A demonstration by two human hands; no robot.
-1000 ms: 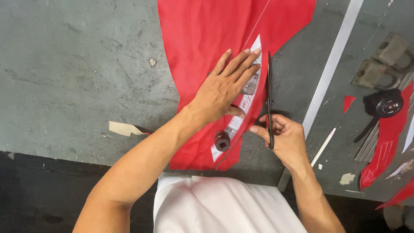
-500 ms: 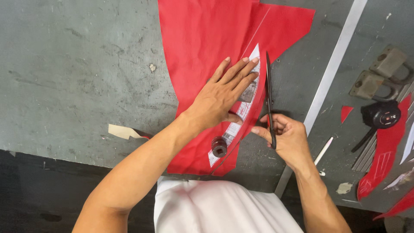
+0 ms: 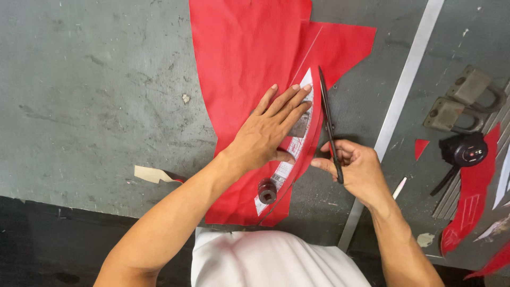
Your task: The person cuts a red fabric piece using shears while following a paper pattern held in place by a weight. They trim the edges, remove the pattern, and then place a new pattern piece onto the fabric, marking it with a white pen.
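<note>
Left hand: the left hand (image 3: 265, 135) lies flat with fingers spread, palm down, pressing a curved paper pattern strip (image 3: 297, 133) onto the red fabric (image 3: 249, 58); it holds nothing, it only pins.
Right hand: the right hand (image 3: 356, 167) has its grip closed round the handles of the black scissors (image 3: 329, 125), thumb and fingers through the loops.
Scissors: blades point away from the person and look nearly closed, running just beside the outer edge of the pattern strip.
Red fabric: spread flat on the grey bench (image 3: 95, 95), reaching from the far edge of the view down to the person's white shirt (image 3: 265, 260).
Weight: a small dark round weight (image 3: 267, 190) sits on the near end of the strip.
Handling, as a judgement: the cloth looks thin, limp and light, likely to slide or pucker unless held flat close to the blades; the paper strip is light too and would shift easily.
Nearby: a long metal ruler (image 3: 404, 90) lies to the right; beyond it two metal clamps (image 3: 457, 101), a black round tool (image 3: 465, 150) and red offcuts (image 3: 473, 196).
</note>
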